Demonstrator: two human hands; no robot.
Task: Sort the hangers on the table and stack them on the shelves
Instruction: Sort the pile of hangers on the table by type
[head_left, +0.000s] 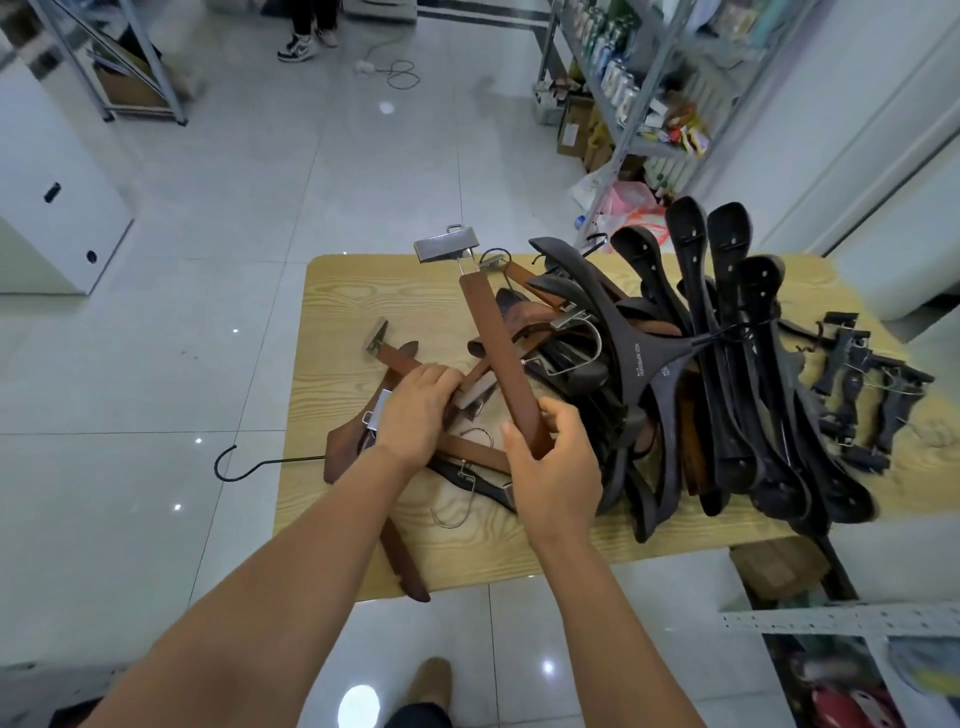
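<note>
Hanger (618, 332), black, with unreadable white lettering (638, 359)

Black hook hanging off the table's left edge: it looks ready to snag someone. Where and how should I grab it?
Pinch the straight stem of the black hook, coming from the left over the floor. That stretch juts clear of the table; its far end vanishes among the brown hangers, so pulling may drag them.
</note>
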